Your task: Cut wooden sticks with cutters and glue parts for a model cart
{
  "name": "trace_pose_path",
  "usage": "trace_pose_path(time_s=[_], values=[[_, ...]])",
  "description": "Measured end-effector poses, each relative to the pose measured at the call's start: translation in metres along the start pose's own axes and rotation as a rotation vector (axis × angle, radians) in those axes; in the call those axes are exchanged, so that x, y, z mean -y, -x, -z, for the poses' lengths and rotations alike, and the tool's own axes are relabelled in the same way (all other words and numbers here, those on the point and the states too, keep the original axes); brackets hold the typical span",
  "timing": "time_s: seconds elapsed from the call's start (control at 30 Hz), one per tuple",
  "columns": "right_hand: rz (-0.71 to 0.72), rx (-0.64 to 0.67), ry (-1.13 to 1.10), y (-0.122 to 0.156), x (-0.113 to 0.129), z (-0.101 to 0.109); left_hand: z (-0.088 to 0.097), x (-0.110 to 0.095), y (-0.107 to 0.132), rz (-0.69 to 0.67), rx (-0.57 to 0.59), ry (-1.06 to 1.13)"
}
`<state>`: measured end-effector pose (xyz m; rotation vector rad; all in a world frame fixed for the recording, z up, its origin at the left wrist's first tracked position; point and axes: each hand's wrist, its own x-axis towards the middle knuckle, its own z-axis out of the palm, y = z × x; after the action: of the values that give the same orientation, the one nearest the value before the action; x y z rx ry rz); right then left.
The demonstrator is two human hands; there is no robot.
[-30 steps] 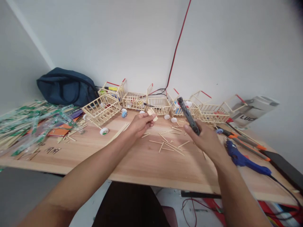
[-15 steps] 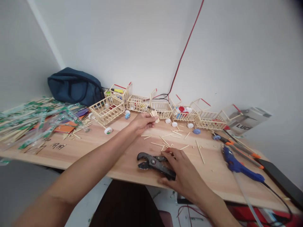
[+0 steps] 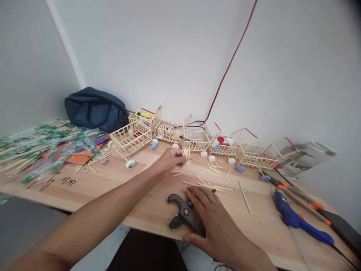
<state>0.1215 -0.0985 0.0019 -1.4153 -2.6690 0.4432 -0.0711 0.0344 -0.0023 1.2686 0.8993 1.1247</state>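
My left hand [image 3: 172,161] is closed on a small bundle of short wooden sticks [image 3: 186,155], pinched between thumb and fingers above the table. Nearer the front edge, my right hand [image 3: 210,218] is over the handles of dark hand shears [image 3: 184,214], thumb on the near side and fingers stretched across the far side. The hooked jaw and blade of the shears are apart, pointing left, with nothing between them. My palm hides most of the handles. Loose cut sticks [image 3: 214,171] are scattered just beyond my right hand.
Several small stick-built carts [image 3: 132,137] with bottle-cap wheels stand along the wall. A blue pouch [image 3: 96,107] and wrapped chopsticks [image 3: 36,150] occupy the left. To the right lie a blue glue gun [image 3: 301,222], orange-handled pliers [image 3: 307,205] and a box [image 3: 310,160].
The shears' jaws have spread wider, and my right hand has shifted slightly over the handles. My left hand has drawn the stick bundle back from the carts. The view has tilted slightly.
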Motion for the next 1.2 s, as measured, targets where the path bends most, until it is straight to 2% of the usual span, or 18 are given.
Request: trace_pose_path(time_s=[0.2, 0.4, 0.5, 0.57, 0.63, 0.8, 0.97, 1.2], values=[[-0.040, 0.040, -0.011, -0.011, -0.002, 0.001, 0.005, -0.001, 0.001, 0.001, -0.034, 0.016], [0.113, 0.037, -0.040, -0.023, -0.016, 0.015, 0.009, -0.008, 0.003, 0.028, -0.017, -0.035], [0.153, -0.097, -0.122, -0.036, -0.027, 0.028, 0.012, -0.011, 0.003, 0.004, 0.011, -0.131], [0.071, -0.314, -0.233, -0.050, -0.036, 0.037, 0.013, -0.011, 0.002, -0.042, 0.030, -0.223], [-0.007, -0.468, -0.346, -0.069, -0.044, 0.042, 0.013, -0.009, 0.002, -0.118, 0.040, -0.322], [0.025, -0.507, -0.535, -0.108, -0.047, 0.031, 0.005, -0.002, 0.005, -0.295, 0.059, -0.470], [0.007, -0.551, -0.534, -0.115, -0.043, 0.014, 0.002, 0.006, 0.004, -0.300, 0.102, -0.479], [0.054, -0.625, -0.475, -0.124, -0.041, 0.015, 0.010, 0.013, -0.005, -0.323, 0.128, -0.584]])
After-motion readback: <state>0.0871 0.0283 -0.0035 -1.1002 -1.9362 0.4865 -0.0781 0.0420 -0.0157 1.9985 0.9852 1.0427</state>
